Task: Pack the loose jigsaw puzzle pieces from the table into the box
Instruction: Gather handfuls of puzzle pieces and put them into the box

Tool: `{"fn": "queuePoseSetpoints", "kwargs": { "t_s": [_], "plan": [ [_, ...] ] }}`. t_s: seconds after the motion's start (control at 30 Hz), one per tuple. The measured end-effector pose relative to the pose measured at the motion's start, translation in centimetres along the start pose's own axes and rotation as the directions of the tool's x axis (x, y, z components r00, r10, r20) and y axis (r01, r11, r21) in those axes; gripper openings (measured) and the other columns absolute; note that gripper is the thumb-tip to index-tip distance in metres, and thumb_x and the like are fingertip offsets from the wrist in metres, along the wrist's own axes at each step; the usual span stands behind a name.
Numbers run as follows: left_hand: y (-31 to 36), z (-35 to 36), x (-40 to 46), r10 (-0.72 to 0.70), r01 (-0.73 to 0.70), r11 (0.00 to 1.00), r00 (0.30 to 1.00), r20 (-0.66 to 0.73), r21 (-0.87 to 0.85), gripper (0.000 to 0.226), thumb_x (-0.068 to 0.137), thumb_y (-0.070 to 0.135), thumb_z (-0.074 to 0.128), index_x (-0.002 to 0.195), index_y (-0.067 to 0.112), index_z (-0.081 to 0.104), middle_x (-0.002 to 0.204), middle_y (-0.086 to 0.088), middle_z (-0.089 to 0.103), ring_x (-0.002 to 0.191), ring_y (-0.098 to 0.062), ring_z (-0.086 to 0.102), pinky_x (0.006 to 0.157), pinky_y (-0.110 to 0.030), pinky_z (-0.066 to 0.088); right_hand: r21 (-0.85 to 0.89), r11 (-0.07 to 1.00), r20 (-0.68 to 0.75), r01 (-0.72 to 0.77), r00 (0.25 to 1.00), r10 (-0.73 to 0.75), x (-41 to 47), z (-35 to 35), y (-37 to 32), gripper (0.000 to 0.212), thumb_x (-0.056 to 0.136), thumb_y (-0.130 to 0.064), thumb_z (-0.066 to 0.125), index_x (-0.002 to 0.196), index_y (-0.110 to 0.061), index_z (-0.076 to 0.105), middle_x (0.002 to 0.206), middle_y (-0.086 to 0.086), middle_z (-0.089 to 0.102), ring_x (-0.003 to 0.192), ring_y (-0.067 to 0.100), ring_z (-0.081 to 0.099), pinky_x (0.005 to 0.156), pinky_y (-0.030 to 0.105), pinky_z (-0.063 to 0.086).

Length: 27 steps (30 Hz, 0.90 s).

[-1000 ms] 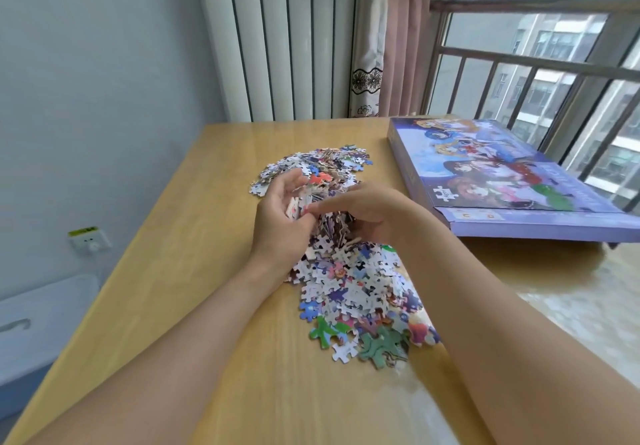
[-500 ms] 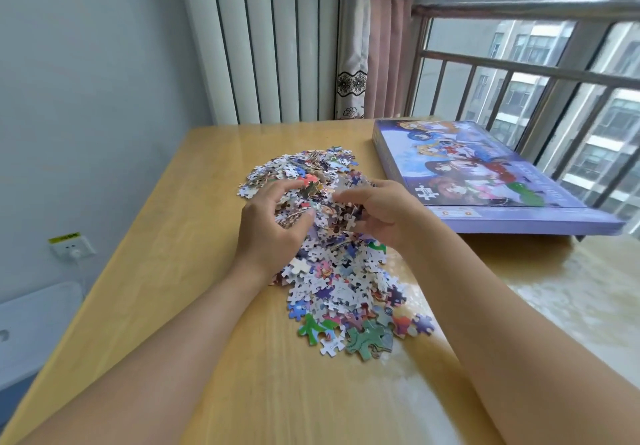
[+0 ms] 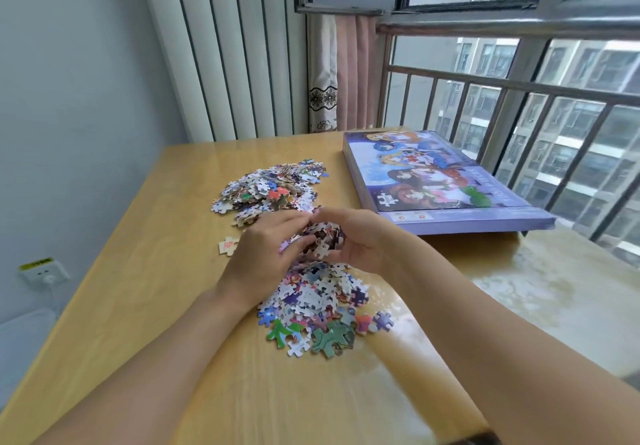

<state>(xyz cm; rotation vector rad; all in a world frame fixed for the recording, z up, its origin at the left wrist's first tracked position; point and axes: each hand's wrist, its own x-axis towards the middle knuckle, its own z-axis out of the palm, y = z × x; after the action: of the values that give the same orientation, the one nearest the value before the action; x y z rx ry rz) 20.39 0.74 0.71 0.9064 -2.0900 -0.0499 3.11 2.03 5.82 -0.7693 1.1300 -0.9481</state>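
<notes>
Loose jigsaw pieces lie in a long pile on the wooden table [image 3: 138,271]: a far heap [image 3: 273,188] and a near heap [image 3: 318,306]. Between the heaps, my left hand [image 3: 263,257] and my right hand [image 3: 360,237] cup together around a handful of puzzle pieces [image 3: 320,237], fingertips touching on top. One single piece [image 3: 228,246] lies apart, left of my left hand. The purple puzzle box [image 3: 436,181], lid on with a cartoon picture, rests at the right, its far corner past the table edge.
A window with a metal railing [image 3: 519,91] runs along the right behind the box. A pink curtain [image 3: 349,70] and vertical blinds [image 3: 235,57] stand behind the table. A wall socket [image 3: 43,271] sits low on the left wall.
Both hands have closed in and gathered a clump of pieces off the pile's middle, leaving a gap between two heaps. One piece now lies apart at the left.
</notes>
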Motion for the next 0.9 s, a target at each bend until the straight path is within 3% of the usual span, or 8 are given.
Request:
{"fn": "queuePoseSetpoints", "kwargs": {
  "t_s": [0.07, 0.17, 0.3, 0.4, 0.53, 0.7, 0.83, 0.9],
  "plan": [
    [0.1, -0.1, 0.0, 0.008, -0.008, 1.000, 1.000, 0.009, 0.008, 0.039, 0.094, 0.032, 0.064, 0.128, 0.011, 0.066, 0.123, 0.000, 0.067, 0.117, -0.016, 0.060, 0.102, -0.032, 0.047, -0.021, 1.000, -0.009, 0.005, 1.000, -0.005, -0.6, 0.0, -0.1, 0.005, 0.092, -0.009, 0.069, 0.095, -0.005, 0.071, 0.142, 0.015, 0.050, 0.121, 0.035, 0.057, 0.080, 0.041, 0.059],
    [0.3, -0.5, -0.2, -0.049, 0.049, 0.998, 0.999, 0.003, -0.037, 0.054, 0.096, 0.053, 0.051, 0.132, 0.015, 0.063, 0.129, 0.008, 0.061, 0.124, -0.004, 0.052, 0.107, -0.017, 0.036, 0.064, 0.998, 0.001, 0.020, 1.000, -0.020, -1.7, -0.6, -0.4, 0.009, 0.092, -0.002, 0.067, 0.101, -0.003, 0.065, 0.125, 0.016, 0.058, 0.093, 0.031, 0.065, 0.063, 0.037, 0.063],
    [0.2, -0.9, -0.5, -0.114, 0.108, 0.989, 0.992, -0.054, -0.105, 0.043, 0.097, 0.046, 0.051, 0.128, 0.019, 0.065, 0.127, 0.010, 0.063, 0.121, -0.004, 0.056, 0.100, -0.034, 0.049, 0.087, 0.996, 0.038, -0.013, 0.999, 0.010, -4.2, -2.6, 0.1, 0.007, 0.091, -0.004, 0.068, 0.097, -0.007, 0.065, 0.148, 0.015, 0.049, 0.124, 0.034, 0.058, 0.098, 0.050, 0.054],
    [0.8, -0.9, 0.2, -0.151, 0.141, 0.981, 0.986, -0.068, -0.130, 0.033, 0.092, 0.034, 0.059, 0.123, 0.023, 0.065, 0.119, 0.013, 0.064, 0.110, -0.003, 0.060, 0.089, -0.035, 0.054, 0.089, 0.995, 0.018, -0.045, 0.999, 0.043, -6.4, -5.2, 1.3, 0.007, 0.090, -0.003, 0.069, 0.097, -0.004, 0.067, 0.145, 0.016, 0.053, 0.116, 0.033, 0.063, 0.092, 0.048, 0.058],
    [2.7, 0.3, 3.6, -0.040, 0.042, 0.999, 0.987, 0.156, -0.010, 0.052, 0.084, 0.039, 0.069, 0.132, 0.029, 0.053, 0.128, 0.010, 0.059, 0.116, -0.008, 0.053, 0.098, -0.034, 0.048, 0.143, 0.988, -0.055, -0.055, 0.996, 0.063, -8.6, -8.0, 2.1, 0.015, 0.091, 0.001, 0.066, 0.106, 0.000, 0.064, 0.104, 0.020, 0.070, 0.072, 0.027, 0.074, 0.052, 0.031, 0.059],
    [6.7, 5.3, 8.8, 0.036, -0.092, 0.989, 0.906, 0.421, 0.115, 0.067, 0.079, 0.034, 0.077, 0.139, 0.026, 0.049, 0.140, 0.004, 0.053, 0.129, -0.019, 0.046, 0.105, -0.036, 0.041, 0.147, 0.988, -0.135, -0.050, 0.988, 0.070, -9.5, -10.0, 2.2, 0.016, 0.089, 0.001, 0.068, 0.103, -0.003, 0.062, 0.109, 0.021, 0.069, 0.083, 0.029, 0.070, 0.063, 0.036, 0.064],
    [7.0, 6.5, 10.9, -0.027, -0.006, 0.996, 0.935, 0.353, 0.092, 0.017, 0.089, 0.017, 0.061, 0.100, 0.022, 0.073, 0.092, 0.001, 0.071, 0.090, -0.026, 0.064, 0.073, -0.037, 0.050, 0.135, 0.990, -0.153, -0.038, 0.986, 0.059, -9.8, -11.2, 2.0, 0.015, 0.090, -0.001, 0.068, 0.104, -0.002, 0.062, 0.116, 0.023, 0.068, 0.082, 0.028, 0.071, 0.068, 0.038, 0.064],
    [6.9, 6.6, 12.0, -0.087, 0.084, 0.996, 0.963, 0.256, 0.026, 0.015, 0.093, 0.018, 0.061, 0.092, 0.015, 0.075, 0.079, -0.004, 0.069, 0.076, -0.027, 0.061, 0.067, -0.038, 0.048, 0.170, 0.985, -0.174, -0.006, 0.984, 0.036, -9.9, -12.4, 1.3, 0.019, 0.091, -0.001, 0.067, 0.110, -0.001, 0.062, 0.126, 0.026, 0.065, 0.092, 0.032, 0.070, 0.071, 0.039, 0.063]
  ]
}}
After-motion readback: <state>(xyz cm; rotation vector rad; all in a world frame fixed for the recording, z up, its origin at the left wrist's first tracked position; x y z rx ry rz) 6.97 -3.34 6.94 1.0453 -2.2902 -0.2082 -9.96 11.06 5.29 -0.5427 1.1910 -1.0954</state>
